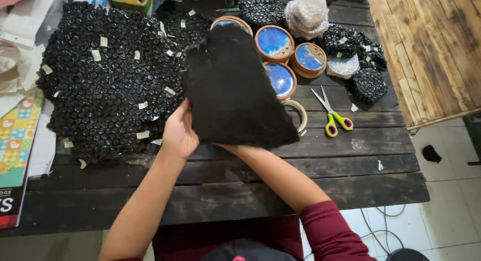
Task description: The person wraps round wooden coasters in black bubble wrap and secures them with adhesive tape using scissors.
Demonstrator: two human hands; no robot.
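Black fuzzy sheet [235,85], clamped by the left hand [178,133]; the right hand's grip is hidden behind it. Swinging it could topple the blue coasters [280,58] nearby.

dark plank table [320,183], worn wood, fills most of the view. pale tiled floor [451,206] at lower right, white cables [381,221] trailing over it, small black scrap [431,153] lying on a tile. lighter slatted wood panel [431,50] stands just beside the table's right edge. papers and a colourful printed sheet [17,135] at the left edge. even, soft light.
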